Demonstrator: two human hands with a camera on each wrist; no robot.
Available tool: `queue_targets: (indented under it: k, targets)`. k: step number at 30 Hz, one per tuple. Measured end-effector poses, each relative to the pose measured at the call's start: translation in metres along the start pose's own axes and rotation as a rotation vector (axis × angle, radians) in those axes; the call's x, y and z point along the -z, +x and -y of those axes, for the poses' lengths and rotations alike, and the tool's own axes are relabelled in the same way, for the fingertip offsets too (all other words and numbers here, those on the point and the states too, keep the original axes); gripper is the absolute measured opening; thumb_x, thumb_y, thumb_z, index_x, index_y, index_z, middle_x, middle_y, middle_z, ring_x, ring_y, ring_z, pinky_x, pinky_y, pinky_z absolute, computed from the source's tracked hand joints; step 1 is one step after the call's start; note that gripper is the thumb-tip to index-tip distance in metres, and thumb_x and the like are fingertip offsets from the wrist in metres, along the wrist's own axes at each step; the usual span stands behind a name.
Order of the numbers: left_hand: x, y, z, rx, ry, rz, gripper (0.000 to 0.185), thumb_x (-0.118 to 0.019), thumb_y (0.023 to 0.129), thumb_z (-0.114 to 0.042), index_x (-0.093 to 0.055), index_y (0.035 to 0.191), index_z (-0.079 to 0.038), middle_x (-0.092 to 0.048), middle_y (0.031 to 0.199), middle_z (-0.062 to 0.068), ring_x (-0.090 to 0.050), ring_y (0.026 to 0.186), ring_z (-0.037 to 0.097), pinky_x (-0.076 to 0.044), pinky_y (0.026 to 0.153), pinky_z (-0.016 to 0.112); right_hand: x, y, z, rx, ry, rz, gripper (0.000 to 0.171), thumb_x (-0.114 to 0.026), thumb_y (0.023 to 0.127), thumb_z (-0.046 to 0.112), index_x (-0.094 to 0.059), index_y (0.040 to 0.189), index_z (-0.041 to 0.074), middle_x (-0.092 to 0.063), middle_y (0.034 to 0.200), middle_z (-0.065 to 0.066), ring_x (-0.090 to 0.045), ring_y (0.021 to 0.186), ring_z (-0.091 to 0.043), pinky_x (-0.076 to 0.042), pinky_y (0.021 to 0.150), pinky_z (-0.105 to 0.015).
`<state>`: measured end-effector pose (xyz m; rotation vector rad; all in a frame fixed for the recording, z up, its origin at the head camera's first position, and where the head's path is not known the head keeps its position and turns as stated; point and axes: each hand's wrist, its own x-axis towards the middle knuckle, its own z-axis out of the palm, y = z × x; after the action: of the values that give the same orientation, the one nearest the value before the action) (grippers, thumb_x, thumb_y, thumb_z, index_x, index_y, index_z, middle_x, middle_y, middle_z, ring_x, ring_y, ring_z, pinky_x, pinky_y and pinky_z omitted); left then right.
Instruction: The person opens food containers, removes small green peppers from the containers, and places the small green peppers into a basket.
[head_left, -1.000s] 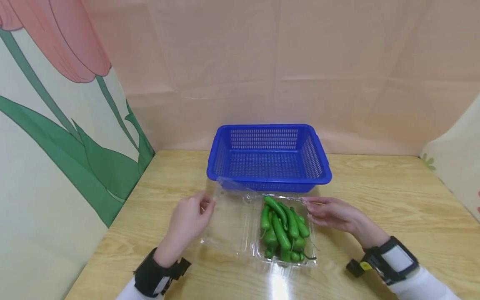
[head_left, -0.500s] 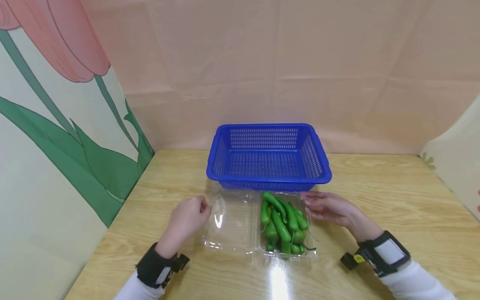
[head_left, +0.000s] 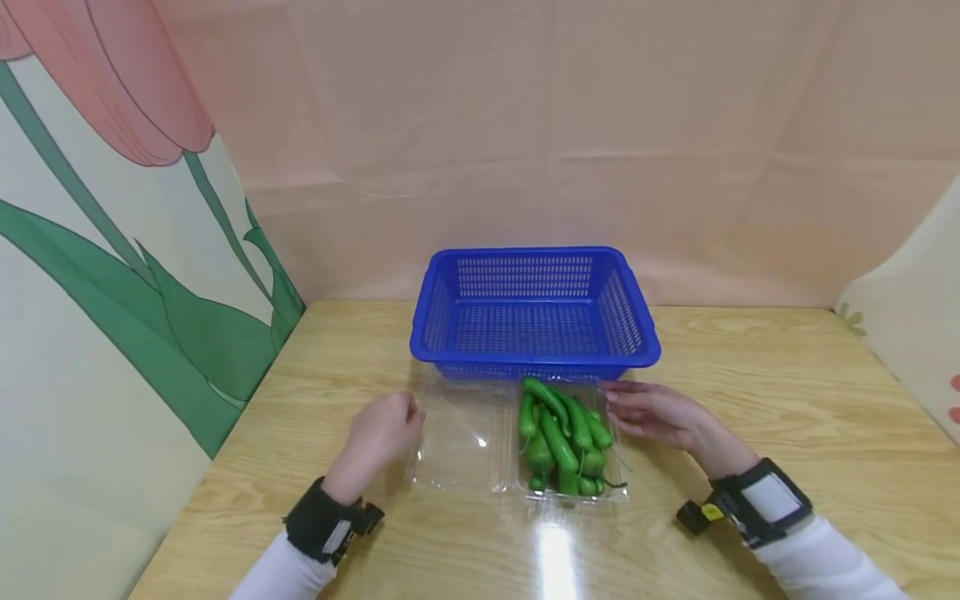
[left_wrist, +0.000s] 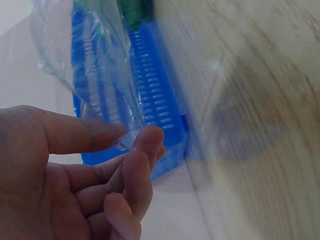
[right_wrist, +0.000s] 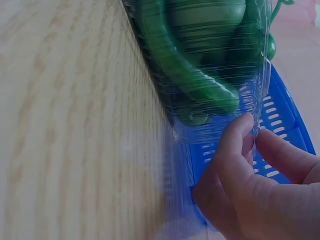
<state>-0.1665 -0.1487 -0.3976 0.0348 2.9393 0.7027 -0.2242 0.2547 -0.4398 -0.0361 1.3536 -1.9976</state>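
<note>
Table point(head_left: 757, 383): bore 1 blue basket point(head_left: 536, 361), 1 clear clamshell point(head_left: 542, 497)
Peppers point(head_left: 557, 442): lay inside clamshell, 5+
Left hand point(head_left: 381, 429): pinched lid point(head_left: 459, 450) edge
Right hand point(head_left: 658, 417): pinched clamshell rim

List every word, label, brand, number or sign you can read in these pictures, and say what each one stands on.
No text can be read.
Clear hinged plastic box holding long green peppers: no label visible.
Blue rectangular plastic basket: no lettering visible.
Black strap with a white panel on the left wrist, and its match on the right: any markings are too small to read.
</note>
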Motion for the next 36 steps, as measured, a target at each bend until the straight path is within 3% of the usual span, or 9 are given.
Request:
queue_targets:
  k: [9, 16, 21, 36]
  targets:
    - [-0.013, 0.007, 0.006, -0.026, 0.017, 0.027, 0.019, -0.060, 0.091, -0.020, -0.059, 0.075, -0.010, -0.054, 0.060, 0.002, -0.049, 0.050, 0.014, -0.043, 0.045, 0.023, 0.001, 0.002, -0.002, -0.015, 0.034, -0.078, 0.015, -0.046, 0.098, 0.004, -0.057, 0.104, 0.012, -0.066, 0.095, 0.000, -0.064, 0.089, -0.011, -0.056, 0.083, -0.021]
    - [-0.018, 0.014, 0.004, -0.003, -0.010, 0.087, 0.023, -0.062, 0.089, -0.017, -0.055, 0.068, -0.012, -0.054, 0.060, 0.002, -0.049, 0.051, 0.014, -0.042, 0.046, 0.023, 0.000, 0.002, -0.002, -0.017, 0.028, -0.111, 0.011, -0.049, 0.097, 0.006, -0.052, 0.107, 0.011, -0.065, 0.095, 0.000, -0.064, 0.088, -0.011, -0.056, 0.082, -0.021]
    - [-0.019, 0.015, 0.002, 0.004, -0.024, 0.080, 0.023, -0.065, 0.086, -0.013, -0.054, 0.066, -0.010, -0.053, 0.060, 0.003, -0.049, 0.051, 0.015, -0.042, 0.045, 0.023, -0.001, 0.002, -0.003, -0.015, 0.028, -0.092, 0.012, -0.049, 0.097, 0.006, -0.051, 0.108, 0.011, -0.066, 0.095, 0.001, -0.064, 0.089, -0.010, -0.056, 0.083, -0.021]
    - [-0.027, 0.018, 0.005, -0.097, -0.013, -0.002, 0.026, -0.074, 0.075, -0.007, -0.051, 0.064, -0.009, -0.051, 0.061, 0.002, -0.048, 0.056, 0.015, -0.041, 0.049, 0.023, -0.002, 0.002, -0.002, 0.005, -0.007, -0.115, 0.013, -0.047, 0.098, 0.005, -0.046, 0.111, 0.008, -0.066, 0.094, 0.000, -0.065, 0.087, -0.010, -0.056, 0.082, -0.020]
